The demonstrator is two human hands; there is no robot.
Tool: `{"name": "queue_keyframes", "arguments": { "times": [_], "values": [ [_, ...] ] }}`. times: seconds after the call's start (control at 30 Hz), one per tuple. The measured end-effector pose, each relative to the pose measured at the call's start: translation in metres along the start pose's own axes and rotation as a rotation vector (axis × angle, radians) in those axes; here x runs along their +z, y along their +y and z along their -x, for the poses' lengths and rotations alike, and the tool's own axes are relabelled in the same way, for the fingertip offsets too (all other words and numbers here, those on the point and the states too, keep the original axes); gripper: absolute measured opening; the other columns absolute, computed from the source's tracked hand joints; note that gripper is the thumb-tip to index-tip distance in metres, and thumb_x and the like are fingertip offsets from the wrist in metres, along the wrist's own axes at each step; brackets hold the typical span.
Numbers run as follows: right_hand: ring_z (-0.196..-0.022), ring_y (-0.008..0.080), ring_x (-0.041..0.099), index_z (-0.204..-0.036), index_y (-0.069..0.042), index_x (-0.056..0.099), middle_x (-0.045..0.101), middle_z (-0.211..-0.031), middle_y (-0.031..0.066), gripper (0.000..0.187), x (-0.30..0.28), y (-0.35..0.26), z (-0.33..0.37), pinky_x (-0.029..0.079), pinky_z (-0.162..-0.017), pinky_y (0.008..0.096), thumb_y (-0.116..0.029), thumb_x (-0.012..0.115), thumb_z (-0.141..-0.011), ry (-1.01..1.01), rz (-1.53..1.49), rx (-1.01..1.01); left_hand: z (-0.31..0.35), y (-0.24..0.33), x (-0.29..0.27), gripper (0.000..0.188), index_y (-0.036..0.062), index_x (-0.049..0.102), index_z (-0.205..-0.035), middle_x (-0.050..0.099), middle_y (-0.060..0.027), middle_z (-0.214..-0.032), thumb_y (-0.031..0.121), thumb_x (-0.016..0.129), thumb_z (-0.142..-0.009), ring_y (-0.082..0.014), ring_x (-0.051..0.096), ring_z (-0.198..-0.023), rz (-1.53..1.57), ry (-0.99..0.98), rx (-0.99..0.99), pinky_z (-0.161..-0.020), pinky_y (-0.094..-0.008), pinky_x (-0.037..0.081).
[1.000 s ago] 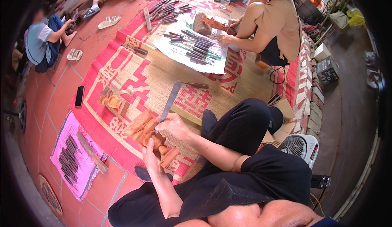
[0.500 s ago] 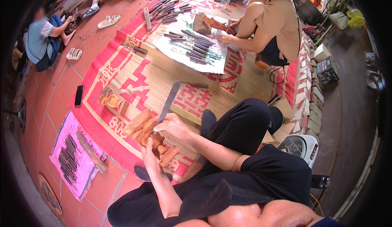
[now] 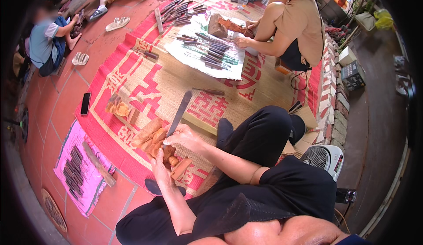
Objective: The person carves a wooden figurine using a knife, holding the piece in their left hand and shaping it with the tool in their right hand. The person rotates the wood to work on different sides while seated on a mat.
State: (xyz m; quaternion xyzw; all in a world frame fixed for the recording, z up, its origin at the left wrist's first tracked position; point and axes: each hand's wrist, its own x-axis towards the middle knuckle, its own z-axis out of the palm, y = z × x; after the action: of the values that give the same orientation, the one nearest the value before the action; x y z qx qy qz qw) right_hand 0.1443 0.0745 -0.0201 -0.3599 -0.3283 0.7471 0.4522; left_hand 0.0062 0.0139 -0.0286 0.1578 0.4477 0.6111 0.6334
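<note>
clearly, the left hand point(image 3: 161, 169) is partly closed round the wood carving point(image 3: 150, 135), held aslant over the mat point(image 3: 176, 78), while the right hand point(image 3: 187, 137) is closed round a long flat tool point(image 3: 180, 110), its near end at the carving. the step in hand looks like filing or scraping; another stroke would call for a firm left hold and a steady, level pass. farther out, marks on the white sheet point(image 3: 185, 54) and the dark box point(image 3: 353, 75) are too small to read.
</note>
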Motion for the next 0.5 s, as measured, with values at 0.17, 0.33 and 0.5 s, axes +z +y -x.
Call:
{"name": "queue_keyframes", "arguments": {
  "times": [0.17, 0.33, 0.5],
  "values": [
    [-0.082, 0.0098, 0.060, -0.105, 0.002, 0.063, 0.067, -0.090, 0.0050, 0.030, -0.015, 0.015, -0.007, 0.047, -0.077, 0.0258, -0.007, 0.071, -0.077, 0.092, 0.077, -0.008, -0.004, -0.008, -0.009, 0.067, 0.0106, 0.021, -0.143, 0.049, -0.0146, -0.128, 0.014, 0.061, -0.090, -0.0279, 0.059, -0.105, -0.001, 0.075, -0.047, -0.082, -0.0380, 0.053],
    [-0.082, 0.0096, 0.061, -0.105, 0.001, 0.063, 0.067, -0.088, 0.0038, 0.030, -0.010, 0.013, -0.004, 0.047, -0.074, 0.0251, -0.006, 0.071, -0.077, 0.070, 0.077, -0.005, -0.003, -0.005, -0.004, 0.067, 0.0096, 0.021, -0.142, 0.050, -0.0145, -0.127, 0.014, 0.061, -0.090, -0.0286, 0.060, -0.102, 0.000, 0.076, -0.034, -0.079, -0.0382, 0.054],
    [-0.082, 0.0091, 0.060, -0.104, 0.000, 0.064, 0.066, -0.087, 0.0029, 0.028, -0.008, 0.011, -0.002, 0.047, -0.075, 0.0247, -0.005, 0.070, -0.078, 0.003, 0.012, -0.021, -0.002, -0.005, -0.010, 0.068, 0.0061, 0.019, -0.143, 0.047, -0.0150, -0.131, 0.015, 0.061, -0.091, -0.0292, 0.056, -0.111, -0.037, 0.067, -0.051, -0.087, -0.0414, 0.052]
  ]
}}
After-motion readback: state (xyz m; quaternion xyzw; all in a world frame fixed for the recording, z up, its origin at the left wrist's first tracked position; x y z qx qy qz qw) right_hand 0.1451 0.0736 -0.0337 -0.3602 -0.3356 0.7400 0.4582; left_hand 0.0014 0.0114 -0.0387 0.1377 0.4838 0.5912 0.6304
